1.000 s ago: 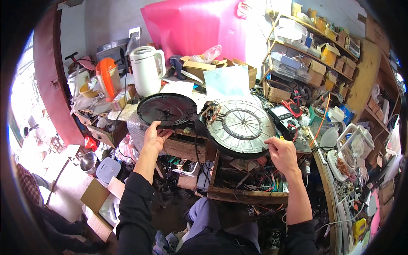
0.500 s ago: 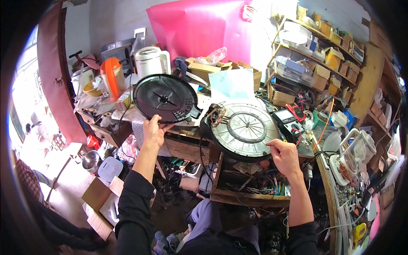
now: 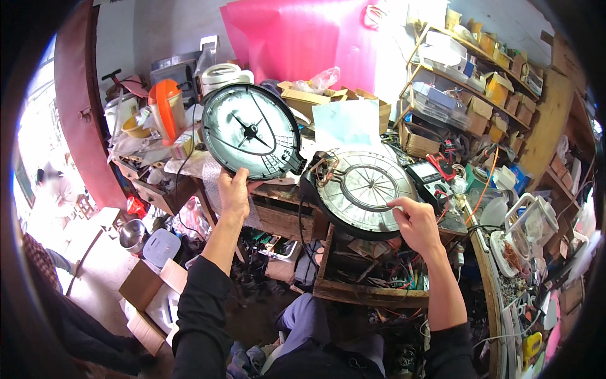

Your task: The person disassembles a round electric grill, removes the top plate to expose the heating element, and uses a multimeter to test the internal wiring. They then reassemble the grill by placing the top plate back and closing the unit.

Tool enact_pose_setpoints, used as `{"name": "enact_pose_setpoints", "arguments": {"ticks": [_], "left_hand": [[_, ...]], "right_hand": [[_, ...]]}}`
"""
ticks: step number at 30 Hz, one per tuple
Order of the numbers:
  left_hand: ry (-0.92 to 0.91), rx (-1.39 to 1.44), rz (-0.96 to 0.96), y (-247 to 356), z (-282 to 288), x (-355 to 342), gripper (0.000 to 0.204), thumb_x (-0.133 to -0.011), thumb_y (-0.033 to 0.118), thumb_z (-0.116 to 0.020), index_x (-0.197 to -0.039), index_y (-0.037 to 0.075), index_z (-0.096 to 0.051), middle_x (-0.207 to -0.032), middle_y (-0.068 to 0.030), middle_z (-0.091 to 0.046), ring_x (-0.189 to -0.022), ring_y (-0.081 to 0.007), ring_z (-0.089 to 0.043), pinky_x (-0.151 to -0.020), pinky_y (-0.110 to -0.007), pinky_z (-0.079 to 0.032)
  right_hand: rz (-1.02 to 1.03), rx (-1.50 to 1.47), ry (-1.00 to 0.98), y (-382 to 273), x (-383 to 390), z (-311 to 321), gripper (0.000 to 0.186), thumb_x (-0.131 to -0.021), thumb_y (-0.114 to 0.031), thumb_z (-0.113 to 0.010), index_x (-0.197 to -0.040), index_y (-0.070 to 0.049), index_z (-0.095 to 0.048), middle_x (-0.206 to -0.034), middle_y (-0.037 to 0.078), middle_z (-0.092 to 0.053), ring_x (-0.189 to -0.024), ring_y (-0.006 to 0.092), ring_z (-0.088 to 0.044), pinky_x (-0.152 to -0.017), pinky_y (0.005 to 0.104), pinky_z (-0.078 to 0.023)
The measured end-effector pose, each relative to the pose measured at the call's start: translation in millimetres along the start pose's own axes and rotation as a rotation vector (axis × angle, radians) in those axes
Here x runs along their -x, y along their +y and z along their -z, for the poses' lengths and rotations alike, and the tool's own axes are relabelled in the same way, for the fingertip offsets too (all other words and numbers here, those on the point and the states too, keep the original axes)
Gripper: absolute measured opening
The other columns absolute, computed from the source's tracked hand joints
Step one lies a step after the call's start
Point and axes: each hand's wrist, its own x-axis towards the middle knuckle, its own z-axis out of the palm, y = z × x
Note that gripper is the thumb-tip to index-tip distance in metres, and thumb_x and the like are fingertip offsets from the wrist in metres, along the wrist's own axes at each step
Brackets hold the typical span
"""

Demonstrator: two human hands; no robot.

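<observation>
My left hand point(image 3: 234, 194) grips the lower rim of a round black plastic cover point(image 3: 259, 148), thumb on its inner face. The cover is tilted up, with light glaring off its ribbed inside; a raised hub sits in the middle and vent slots near one edge. To its right, a round appliance base point(image 3: 353, 224) in a black housing lies on the bench, its silvery metal disc point(image 3: 341, 205) with a ring-shaped element facing up. Bare wires point(image 3: 326, 169) show at its upper left. My right hand point(image 3: 416, 222) is curled, its index fingertip at the disc near the ring; nothing shows in it.
An open wooden drawer point(image 3: 372, 295) full of tools sits below the base. A red-and-black multimeter point(image 3: 440, 166) lies to the right. Cardboard boxes point(image 3: 383, 117) and an orange-handled jug point(image 3: 166, 110) stand behind. Crowded shelves point(image 3: 470, 95) rise at right. Another person's legs point(image 3: 82, 328) show at left.
My left hand has tipped the cover further upright, so its inside now catches the light. My right hand has moved from the disc's edge inward and slightly up, toward the ring.
</observation>
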Motion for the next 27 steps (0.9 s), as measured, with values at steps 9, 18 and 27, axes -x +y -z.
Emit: {"name": "enact_pose_setpoints", "arguments": {"ticks": [9,18,27], "left_hand": [[0.004,-0.086,-0.143,-12,-12,0,0.032,-0.093,-0.004,-0.06,-0.124,-0.004,-0.061,-0.116,-0.0067,-0.07,-0.1,-0.0133,-0.065,-0.093,-0.029,-0.051],[-0.079,-0.103,-0.219,-21,1,-3,0.034,-0.096,-0.008,-0.055,-0.13,-0.003,-0.057,-0.119,-0.0099,-0.069,-0.098,-0.0184,-0.072,-0.086,-0.037,-0.065],[-0.09,-0.119,-0.232,-13,4,13,0.039,-0.096,-0.007,-0.059,-0.135,-0.003,-0.058,-0.125,-0.0061,-0.068,-0.108,-0.0127,-0.063,-0.102,-0.029,-0.048]], "right_hand": [[-0.101,-0.154,-0.034,-5,-120,-59,0.035,-0.095,-0.035,-0.07,-0.114,-0.006,-0.078,-0.098,0.021,-0.076,-0.093,0.0334,-0.073,-0.084,0.0417,-0.056],[-0.14,-0.047,-0.242,-18,-195,-121,0.043,-0.089,-0.028,-0.075,-0.123,-0.002,-0.076,-0.12,0.026,-0.074,-0.112,0.0386,-0.071,-0.099,0.0424,-0.054],[0.078,-0.158,-0.351,-48,-190,-108,0.023,-0.084,-0.012,-0.076,-0.105,-0.008,-0.082,-0.096,0.018,-0.078,-0.09,0.033,-0.076,-0.083,0.0408,-0.059]]}}
